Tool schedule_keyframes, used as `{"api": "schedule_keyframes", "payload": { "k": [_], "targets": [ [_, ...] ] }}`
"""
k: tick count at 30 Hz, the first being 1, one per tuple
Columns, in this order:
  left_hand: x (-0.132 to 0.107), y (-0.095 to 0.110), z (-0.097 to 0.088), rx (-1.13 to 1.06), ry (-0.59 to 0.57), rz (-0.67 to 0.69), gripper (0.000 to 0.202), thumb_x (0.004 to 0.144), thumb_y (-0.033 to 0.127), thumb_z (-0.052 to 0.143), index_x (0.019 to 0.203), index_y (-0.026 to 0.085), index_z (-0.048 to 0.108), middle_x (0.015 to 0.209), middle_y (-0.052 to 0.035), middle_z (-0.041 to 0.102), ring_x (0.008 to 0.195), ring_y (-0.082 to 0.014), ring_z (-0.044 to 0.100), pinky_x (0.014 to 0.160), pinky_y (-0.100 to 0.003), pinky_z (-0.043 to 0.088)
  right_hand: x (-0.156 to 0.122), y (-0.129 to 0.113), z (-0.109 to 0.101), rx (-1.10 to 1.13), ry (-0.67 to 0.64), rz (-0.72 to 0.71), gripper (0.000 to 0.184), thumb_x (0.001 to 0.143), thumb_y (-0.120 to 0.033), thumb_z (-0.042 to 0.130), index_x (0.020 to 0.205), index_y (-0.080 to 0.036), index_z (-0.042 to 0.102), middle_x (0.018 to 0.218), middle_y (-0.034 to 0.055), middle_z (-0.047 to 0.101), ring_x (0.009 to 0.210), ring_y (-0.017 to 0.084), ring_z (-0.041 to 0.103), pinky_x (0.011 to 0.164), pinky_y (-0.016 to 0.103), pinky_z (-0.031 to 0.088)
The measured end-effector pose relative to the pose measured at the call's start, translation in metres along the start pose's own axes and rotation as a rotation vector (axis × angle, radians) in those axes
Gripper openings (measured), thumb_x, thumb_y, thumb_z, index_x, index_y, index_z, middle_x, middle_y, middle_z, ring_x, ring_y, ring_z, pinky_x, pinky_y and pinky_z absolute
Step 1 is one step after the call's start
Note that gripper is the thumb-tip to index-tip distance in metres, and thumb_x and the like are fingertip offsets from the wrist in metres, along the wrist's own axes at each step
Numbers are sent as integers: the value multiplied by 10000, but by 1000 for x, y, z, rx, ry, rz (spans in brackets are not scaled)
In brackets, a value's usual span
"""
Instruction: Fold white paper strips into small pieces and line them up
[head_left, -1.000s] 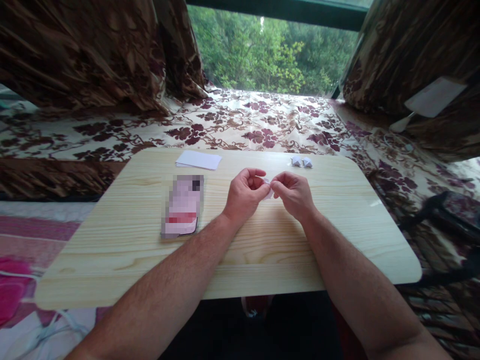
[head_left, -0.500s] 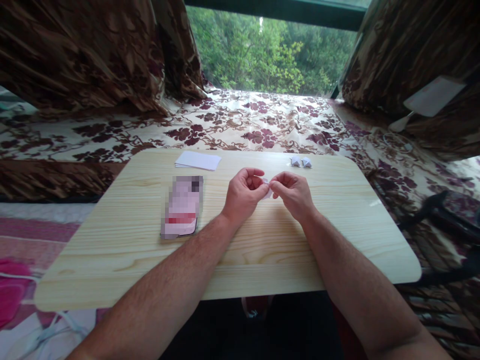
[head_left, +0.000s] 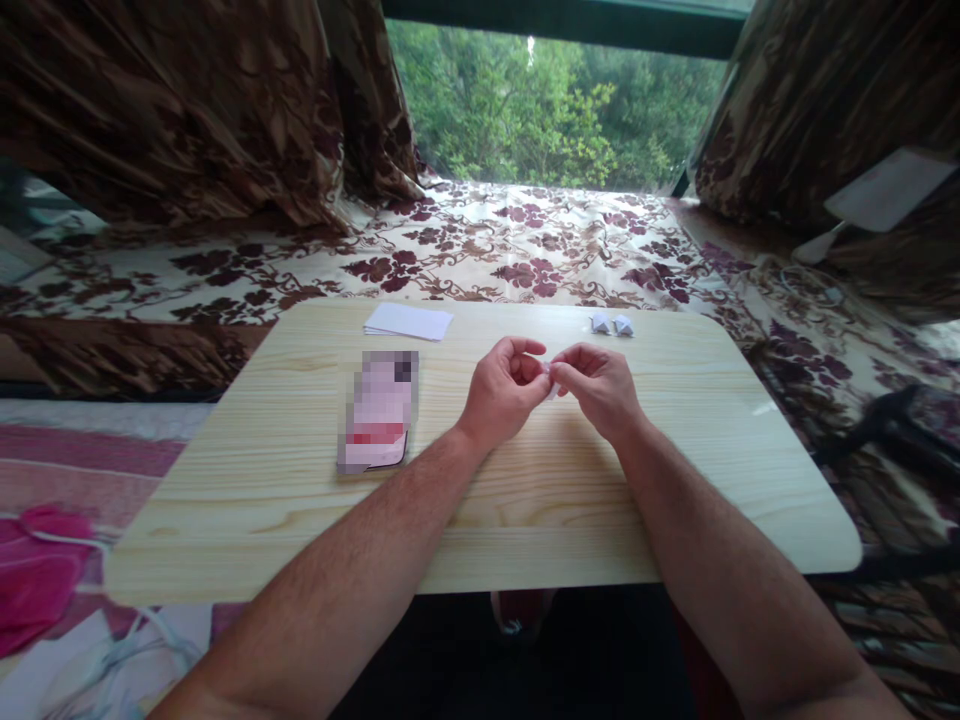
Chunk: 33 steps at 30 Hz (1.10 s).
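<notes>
Pinching white paper point(head_left: 553, 391), seemingly folded: left hand point(head_left: 501, 392), right hand point(head_left: 602, 390), well inside near table edge point(head_left: 562, 578).

Left grip point(head_left: 498, 392) and right grip point(head_left: 601, 388), fingertips close together.
Bare forearms point(head_left: 360, 565) slant forward and inward, converging; the left index finger point(head_left: 526, 346) arches above its thumb, while the right thumb point(head_left: 570, 377) and index finger pinch.

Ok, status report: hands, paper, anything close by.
Left hand, right hand: both pinching paper. Paper small, white, mostly hidden. Phone left of hands, two folded pieces beyond right hand, none touching hands.
</notes>
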<state>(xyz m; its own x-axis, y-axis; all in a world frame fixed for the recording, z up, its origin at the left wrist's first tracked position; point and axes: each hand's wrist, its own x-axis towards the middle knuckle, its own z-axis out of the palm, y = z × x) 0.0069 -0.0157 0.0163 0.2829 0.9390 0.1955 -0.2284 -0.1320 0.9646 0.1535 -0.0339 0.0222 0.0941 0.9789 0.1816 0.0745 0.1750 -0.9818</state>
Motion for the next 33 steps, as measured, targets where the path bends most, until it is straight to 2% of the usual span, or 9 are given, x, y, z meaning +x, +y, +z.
{"api": "schedule_keyframes", "payload": {
  "k": [11, 28, 30, 33],
  "targets": [
    [1, -6, -4, 105, 10, 30, 349, 765, 246, 745, 1053, 158, 569, 664, 31, 605, 579, -92, 548, 548, -215, 427, 2, 3, -4, -121, -57, -24, 136, 791, -283, 671, 752, -153, 664, 615, -8, 620, 556, 109, 537, 537, 247, 415],
    [1, -4, -1, 123, 46, 29, 360, 732, 269, 763, 1027, 167, 584, 664, 27, 614, 588, -98, 565, 556, -213, 436, 2, 8, 2, -25, -34, -18, 144, 805, -294, 677, 754, -168, 632, 612, -23, 596, 559, 105, 529, 567, 255, 442],
    [1, -4, -2, 153, 62, 9, 311, 722, 301, 778, 952, 165, 618, 681, 11, 634, 596, -104, 568, 555, -218, 430, 2, 9, 1, -6, -8, -25, 153, 809, -306, 683, 765, -165, 641, 631, -18, 608, 560, 105, 536, 568, 258, 453],
    [0, -3, -4, 254, 52, -12, 236, 744, 359, 761, 743, 153, 647, 672, -13, 636, 586, -103, 531, 537, -227, 395, 3, 8, -1, -1, 19, -44, 181, 812, -340, 693, 785, -164, 657, 665, -9, 630, 572, 107, 553, 575, 259, 470]
  ]
}}
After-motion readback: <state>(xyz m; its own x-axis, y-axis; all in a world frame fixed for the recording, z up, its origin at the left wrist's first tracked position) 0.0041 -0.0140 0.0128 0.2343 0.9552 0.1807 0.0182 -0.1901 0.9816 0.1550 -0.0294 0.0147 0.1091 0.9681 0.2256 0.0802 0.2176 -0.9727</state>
